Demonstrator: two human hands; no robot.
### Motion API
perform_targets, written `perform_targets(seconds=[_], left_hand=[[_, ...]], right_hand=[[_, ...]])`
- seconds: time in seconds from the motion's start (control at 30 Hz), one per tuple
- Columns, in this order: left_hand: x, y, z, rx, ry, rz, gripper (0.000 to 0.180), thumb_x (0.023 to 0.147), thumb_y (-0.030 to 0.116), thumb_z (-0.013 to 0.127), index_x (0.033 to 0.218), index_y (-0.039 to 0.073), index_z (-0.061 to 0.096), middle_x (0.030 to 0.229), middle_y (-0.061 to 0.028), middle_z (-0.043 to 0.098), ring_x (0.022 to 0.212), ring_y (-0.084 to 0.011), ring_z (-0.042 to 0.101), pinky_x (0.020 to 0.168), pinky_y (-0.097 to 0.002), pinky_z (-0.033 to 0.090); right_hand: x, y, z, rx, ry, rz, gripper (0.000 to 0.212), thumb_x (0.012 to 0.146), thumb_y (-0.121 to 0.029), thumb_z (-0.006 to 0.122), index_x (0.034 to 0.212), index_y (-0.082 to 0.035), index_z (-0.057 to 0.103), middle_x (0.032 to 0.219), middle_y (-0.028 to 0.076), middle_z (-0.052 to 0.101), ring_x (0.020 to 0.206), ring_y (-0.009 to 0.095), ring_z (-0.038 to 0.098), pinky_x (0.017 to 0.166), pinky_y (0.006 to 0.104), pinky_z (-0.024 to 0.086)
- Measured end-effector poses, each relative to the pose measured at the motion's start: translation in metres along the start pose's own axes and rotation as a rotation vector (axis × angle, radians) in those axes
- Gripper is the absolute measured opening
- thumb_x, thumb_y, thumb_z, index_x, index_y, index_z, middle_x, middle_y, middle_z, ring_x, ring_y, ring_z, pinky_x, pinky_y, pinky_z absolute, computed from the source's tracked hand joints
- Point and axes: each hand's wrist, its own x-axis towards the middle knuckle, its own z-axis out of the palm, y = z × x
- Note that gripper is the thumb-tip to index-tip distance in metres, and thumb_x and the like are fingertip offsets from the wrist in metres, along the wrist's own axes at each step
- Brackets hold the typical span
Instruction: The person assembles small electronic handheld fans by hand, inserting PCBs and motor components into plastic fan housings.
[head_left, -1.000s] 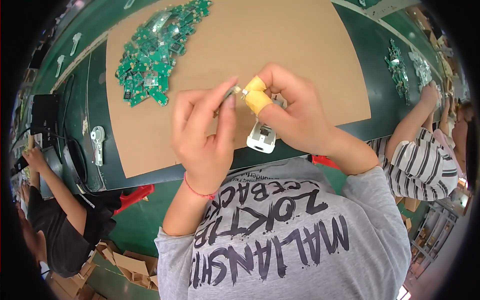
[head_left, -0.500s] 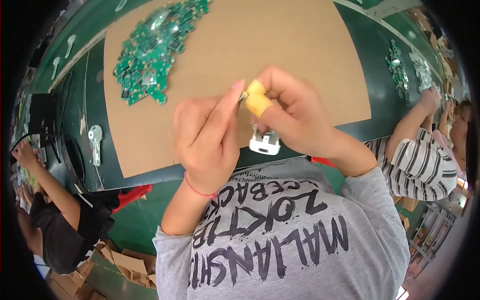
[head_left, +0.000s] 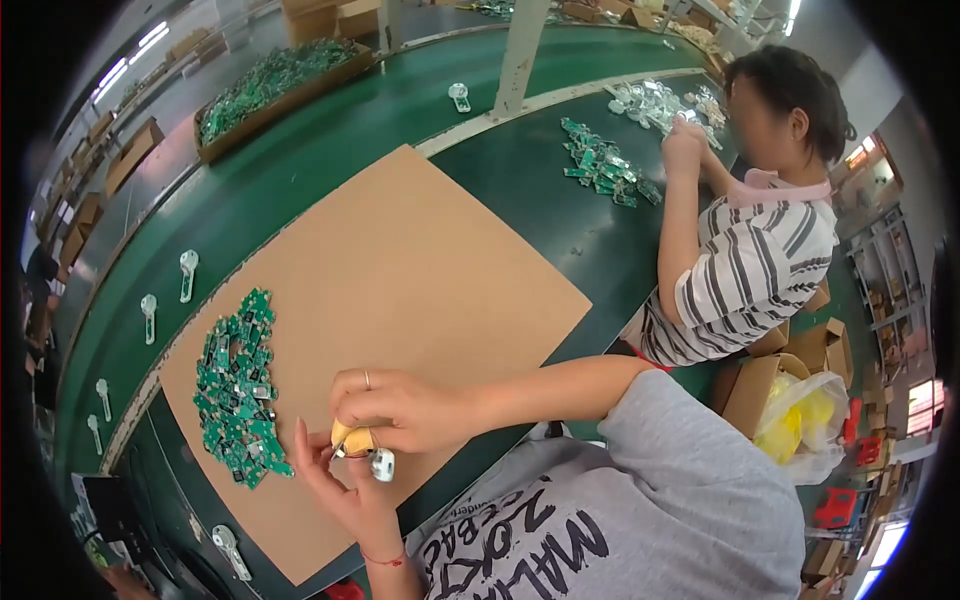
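My right hand (head_left: 405,412), with a ring on one finger and yellow coverings (head_left: 352,438) on its thumb and fingertip, is closed in a pinch. A small white plastic housing (head_left: 382,465) with a rounded end sticks out beneath those fingertips. My left hand (head_left: 350,505), a thin red band at the wrist, meets the right from below. Its thumb and some fingers bend in around the same spot, while one finger points up. What lies between the fingertips is mostly hidden. Left of my hands, a pile of green circuit boards (head_left: 235,395) rests on the cardboard sheet (head_left: 400,270).
White key-shaped devices (head_left: 188,275) lie along the green belt, and another white device (head_left: 230,550) is near the table's left edge. At right a co-worker (head_left: 755,230) handles white parts (head_left: 655,105) beside more green boards (head_left: 605,165). A box of boards (head_left: 280,90) stands far off.
The view has swung to the right and up, bringing the co-worker and far belt into sight. My hands stay together; the left hand's fingers are now more spread.
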Motion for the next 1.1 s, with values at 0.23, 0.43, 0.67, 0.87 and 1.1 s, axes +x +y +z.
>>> perform_targets(seconds=[0.23, 0.43, 0.67, 0.87, 1.1], left_hand=[[-0.010, -0.027, -0.009, -1.287, -0.713, -1.159, 0.037, 0.093, 0.037, 0.042, 0.103, 0.003, 0.051, 0.083, -0.0109, 0.061, 0.069, -0.0221, 0.062, 0.051, -0.0250, 0.048], [0.000, -0.039, -0.007, -1.109, -0.082, -0.839, 0.033, 0.091, 0.016, 0.050, 0.122, 0.005, 0.043, 0.109, -0.0079, 0.058, 0.095, -0.0188, 0.060, 0.079, -0.0362, 0.053], [0.004, -0.013, -0.007, -0.435, -0.040, -0.197, 0.046, 0.086, -0.001, 0.053, 0.130, -0.005, 0.037, 0.128, -0.0204, 0.046, 0.104, -0.0270, 0.057, 0.088, -0.0373, 0.048], [0.010, -0.002, -0.001, -0.407, 0.005, -0.277, 0.050, 0.084, -0.008, 0.050, 0.132, -0.004, 0.036, 0.122, -0.0148, 0.049, 0.098, -0.0182, 0.058, 0.075, -0.0262, 0.051], [0.019, 0.009, 0.003, -0.541, -0.029, -0.231, 0.048, 0.084, -0.004, 0.056, 0.129, -0.002, 0.042, 0.118, -0.0112, 0.054, 0.083, -0.0107, 0.061, 0.066, -0.0234, 0.054]], right_hand=[[0.015, -0.007, -0.011, -0.476, -0.023, -0.610, 0.011, 0.067, -0.015, 0.061, 0.075, -0.011, 0.054, 0.079, 0.000, 0.052, 0.083, 0.019, 0.053, 0.074, 0.0352, 0.039], [0.012, -0.010, -0.031, -0.750, -0.120, -0.596, 0.013, 0.070, -0.014, 0.060, 0.080, -0.007, 0.056, 0.084, 0.004, 0.054, 0.080, 0.022, 0.053, 0.075, 0.0374, 0.040], [0.009, -0.007, -0.040, 0.269, -0.727, 0.612, 0.019, 0.086, -0.014, 0.056, 0.099, -0.002, 0.057, 0.090, 0.006, 0.060, 0.087, 0.011, 0.054, 0.076, 0.0266, 0.043], [-0.004, -0.008, -0.012, 0.318, -0.085, 0.536, 0.013, 0.090, -0.016, 0.054, 0.096, -0.004, 0.056, 0.091, 0.001, 0.050, 0.084, 0.008, 0.050, 0.073, 0.0229, 0.042], [-0.005, -0.005, -0.010, -0.096, 0.045, 0.255, 0.008, 0.081, -0.006, 0.058, 0.087, -0.001, 0.058, 0.082, 0.007, 0.054, 0.065, 0.013, 0.051, 0.055, 0.0252, 0.040]])
